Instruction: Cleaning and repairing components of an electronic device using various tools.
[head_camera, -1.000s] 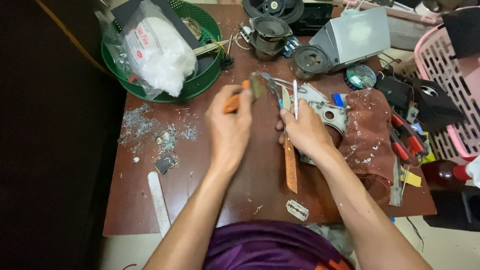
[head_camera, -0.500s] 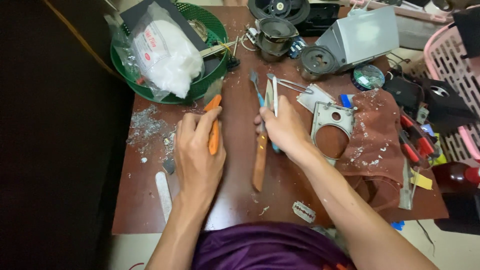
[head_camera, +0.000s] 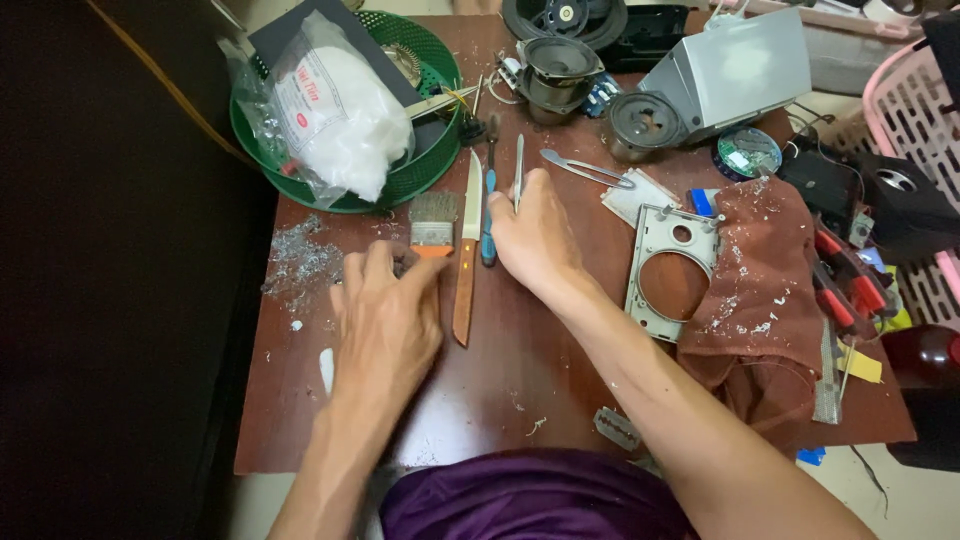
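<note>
Left hand (head_camera: 385, 320) centre frame, grip loosely closed on paintbrush (head_camera: 432, 228) handle, right hand (head_camera: 535, 240) grip pinching tweezers (head_camera: 518, 170), wooden-handled knife (head_camera: 467, 250) between, on tabletop (head_camera: 520, 390).

One wooden-handled knife (head_camera: 465, 255), one orange-handled flat paintbrush (head_camera: 433, 222), two round black speaker drivers (head_camera: 556, 75) (head_camera: 638, 125), one green plastic basket (head_camera: 415, 172) far left, two bare hands (head_camera: 385, 325) (head_camera: 535, 240).
</note>
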